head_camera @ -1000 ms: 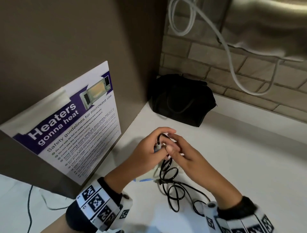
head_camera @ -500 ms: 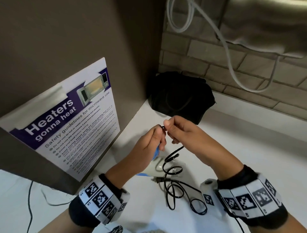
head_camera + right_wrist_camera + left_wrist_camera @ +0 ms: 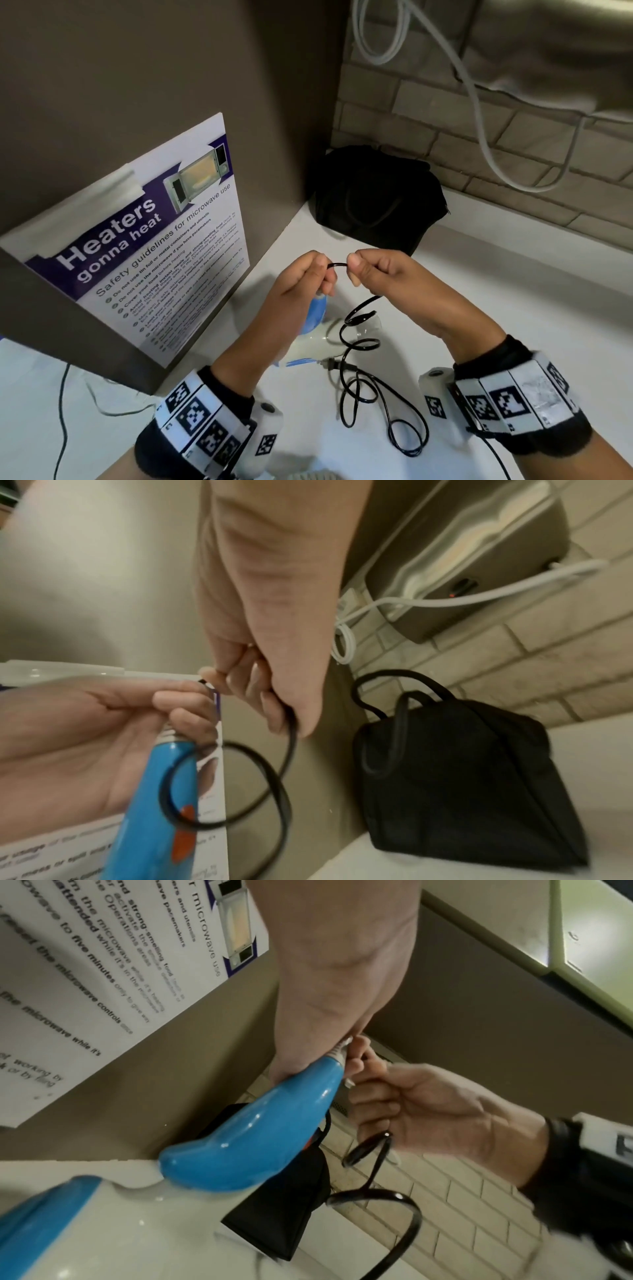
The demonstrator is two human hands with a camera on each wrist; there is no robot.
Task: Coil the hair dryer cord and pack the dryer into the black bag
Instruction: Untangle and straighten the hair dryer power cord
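The hair dryer [image 3: 313, 334] is blue and white; my left hand [image 3: 305, 284] grips the end of its blue handle [image 3: 260, 1131] and holds it above the counter. My right hand [image 3: 380, 274] pinches the black cord [image 3: 359, 339] close to where it leaves the handle. A short stretch of cord bridges the two hands. Below them the cord hangs in loose spirals, and its plug [image 3: 330, 364] and several loops lie on the white counter [image 3: 513, 325]. The black bag [image 3: 373, 198] sits in the back corner, its top handles [image 3: 390, 693] up.
A brown panel with a microwave safety poster [image 3: 147, 240] stands close on the left. A brick wall [image 3: 428, 120] runs behind, with a white cable [image 3: 479, 113] hanging from a metal wall unit [image 3: 462, 553]. Thin wires [image 3: 65, 411] trail at the lower left.
Both hands have risen from the counter and drawn slightly apart, lifting the dryer handle. The right hand slid along the cord, which now hangs in spirals beneath.
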